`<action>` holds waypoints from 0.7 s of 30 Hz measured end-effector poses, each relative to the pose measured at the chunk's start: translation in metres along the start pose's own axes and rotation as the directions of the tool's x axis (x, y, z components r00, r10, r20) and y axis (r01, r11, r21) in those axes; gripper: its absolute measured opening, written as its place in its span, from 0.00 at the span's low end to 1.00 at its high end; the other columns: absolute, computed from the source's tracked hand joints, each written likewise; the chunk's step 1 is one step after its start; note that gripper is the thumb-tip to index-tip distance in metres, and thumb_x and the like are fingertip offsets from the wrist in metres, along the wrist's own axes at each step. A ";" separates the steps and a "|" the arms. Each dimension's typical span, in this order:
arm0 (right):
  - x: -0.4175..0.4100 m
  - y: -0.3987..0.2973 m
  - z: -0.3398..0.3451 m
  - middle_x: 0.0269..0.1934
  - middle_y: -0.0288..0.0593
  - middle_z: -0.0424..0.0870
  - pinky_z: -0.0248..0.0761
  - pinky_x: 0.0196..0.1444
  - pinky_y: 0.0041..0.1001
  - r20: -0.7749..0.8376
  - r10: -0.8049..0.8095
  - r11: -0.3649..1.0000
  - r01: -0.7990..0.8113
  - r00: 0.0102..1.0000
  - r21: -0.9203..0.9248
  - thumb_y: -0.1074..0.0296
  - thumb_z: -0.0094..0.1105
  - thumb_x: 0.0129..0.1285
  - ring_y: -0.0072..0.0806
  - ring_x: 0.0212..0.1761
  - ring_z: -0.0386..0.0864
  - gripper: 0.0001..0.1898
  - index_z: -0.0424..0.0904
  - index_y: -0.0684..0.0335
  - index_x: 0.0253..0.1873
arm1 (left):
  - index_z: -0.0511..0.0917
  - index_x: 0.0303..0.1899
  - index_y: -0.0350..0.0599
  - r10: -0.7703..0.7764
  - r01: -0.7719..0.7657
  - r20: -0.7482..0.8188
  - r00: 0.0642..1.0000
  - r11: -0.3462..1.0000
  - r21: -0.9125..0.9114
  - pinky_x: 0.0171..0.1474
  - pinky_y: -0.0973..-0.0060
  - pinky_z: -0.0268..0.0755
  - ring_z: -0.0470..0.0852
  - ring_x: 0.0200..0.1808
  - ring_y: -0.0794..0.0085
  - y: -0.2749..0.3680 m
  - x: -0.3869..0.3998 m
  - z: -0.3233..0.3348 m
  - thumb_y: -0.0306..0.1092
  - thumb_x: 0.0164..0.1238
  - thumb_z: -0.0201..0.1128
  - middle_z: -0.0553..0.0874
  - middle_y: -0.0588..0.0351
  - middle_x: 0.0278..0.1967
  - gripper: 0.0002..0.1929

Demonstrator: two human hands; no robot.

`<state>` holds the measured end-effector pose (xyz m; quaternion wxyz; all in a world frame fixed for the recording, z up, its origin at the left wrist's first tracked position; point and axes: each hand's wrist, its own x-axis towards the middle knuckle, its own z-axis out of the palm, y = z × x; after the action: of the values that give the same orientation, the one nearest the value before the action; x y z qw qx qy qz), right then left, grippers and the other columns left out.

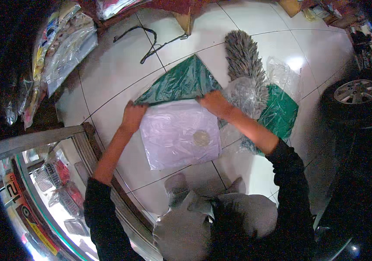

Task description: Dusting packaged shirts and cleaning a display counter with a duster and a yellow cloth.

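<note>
On the tiled floor lies a pale lavender folded cloth in clear plastic point(176, 137), with a round tan patch near its right side. A dark green folded cloth in clear plastic point(179, 81) stands along its far edge, partly covering it. My left hand point(134, 115) grips the green packet's near left corner. At its near right end, my right hand point(217, 103) has its fingers closed on the same edge; the fingertips are blurred. Right of that hand lies a grey fluffy duster point(244, 55), partly covered by crumpled clear plastic point(241, 94).
A second green packet point(279, 111) lies under the duster's right side. Beyond is a black cord point(155, 39). A glass display case point(39, 137) stands at left, plastic-wrapped goods point(70, 55) at upper left. A wheel point(355, 92) of a dark vehicle borders the right.
</note>
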<state>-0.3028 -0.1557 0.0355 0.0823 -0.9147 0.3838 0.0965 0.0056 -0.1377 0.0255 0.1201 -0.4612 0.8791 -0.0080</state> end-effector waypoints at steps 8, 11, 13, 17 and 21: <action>-0.053 -0.006 0.026 0.40 0.46 0.73 0.67 0.44 0.36 -0.146 -0.166 0.982 0.151 0.975 -0.109 0.70 0.48 0.51 0.38 0.43 0.74 0.12 0.71 0.58 0.43 | 0.68 0.44 0.50 -0.018 0.025 -0.073 0.997 0.995 0.096 0.34 0.75 0.69 0.76 0.39 0.67 0.032 -0.046 0.023 0.26 0.48 0.54 0.74 0.52 0.40 0.17; -0.062 0.002 0.029 0.46 0.47 0.69 0.62 0.50 0.33 -0.186 -0.159 0.979 0.130 0.970 -0.160 0.72 0.47 0.51 0.37 0.50 0.67 0.17 0.67 0.57 0.48 | 0.67 0.46 0.50 0.048 -0.043 -0.160 0.986 0.998 0.034 0.36 0.73 0.69 0.75 0.42 0.67 0.033 -0.055 0.033 0.26 0.49 0.54 0.71 0.51 0.44 0.19; -0.072 0.008 0.023 0.47 0.47 0.68 0.58 0.55 0.36 -0.077 -0.064 0.992 0.055 0.995 -0.109 0.72 0.44 0.52 0.38 0.52 0.65 0.18 0.66 0.56 0.50 | 0.67 0.47 0.50 0.048 -0.040 -0.104 0.993 0.996 0.077 0.42 0.69 0.67 0.74 0.43 0.65 0.037 -0.055 0.032 0.27 0.49 0.55 0.71 0.51 0.46 0.19; -0.086 0.024 0.034 0.48 0.48 0.69 0.60 0.54 0.41 -0.057 -0.006 0.989 -0.002 0.998 -0.146 0.70 0.44 0.54 0.40 0.52 0.67 0.17 0.68 0.55 0.51 | 0.68 0.46 0.47 0.124 -0.106 -0.207 0.970 0.990 0.096 0.45 0.64 0.65 0.76 0.42 0.62 0.035 -0.047 0.016 0.32 0.51 0.55 0.74 0.50 0.44 0.17; -0.093 0.032 0.054 0.47 0.46 0.68 0.55 0.57 0.40 -0.167 -0.046 0.986 0.018 0.985 -0.167 0.71 0.44 0.53 0.38 0.53 0.64 0.19 0.65 0.56 0.53 | 0.71 0.40 0.40 0.096 -0.019 0.329 0.939 0.973 -0.230 0.41 0.64 0.67 0.77 0.38 0.57 0.043 0.013 -0.019 0.38 0.55 0.53 0.78 0.45 0.37 0.14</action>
<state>-0.3956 -0.1021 0.0026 -0.0254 -0.9293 0.3654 0.0480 -0.0408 -0.1251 0.0362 0.2168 -0.4403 0.8538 0.1737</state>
